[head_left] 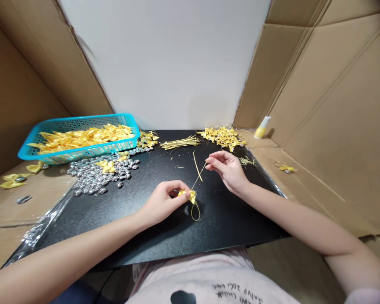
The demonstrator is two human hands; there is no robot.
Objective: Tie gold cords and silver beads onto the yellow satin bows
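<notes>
Over a black tabletop (221, 219), the left hand (163, 200) pinches a small yellow bow (191, 195) between thumb and fingertips, near the middle of the surface. The right hand (228, 169), fingertips closed, grips a thin gold thread (199, 177) rising taut from the bow. The tie likely goes best with a firm pinch and steady tension. Any knot is hidden under the fingers, and the thread's lower loop is hard to trace.

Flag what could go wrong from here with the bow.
The left hand pinches the yellow bow by fingertips only; a hard tug from the right hand on the taut gold cord may pull it free.
The cord's loop lies on the black mat and could snag or knot.
Loose silver beads lie beside the left arm; a sweep might scatter them.
</notes>
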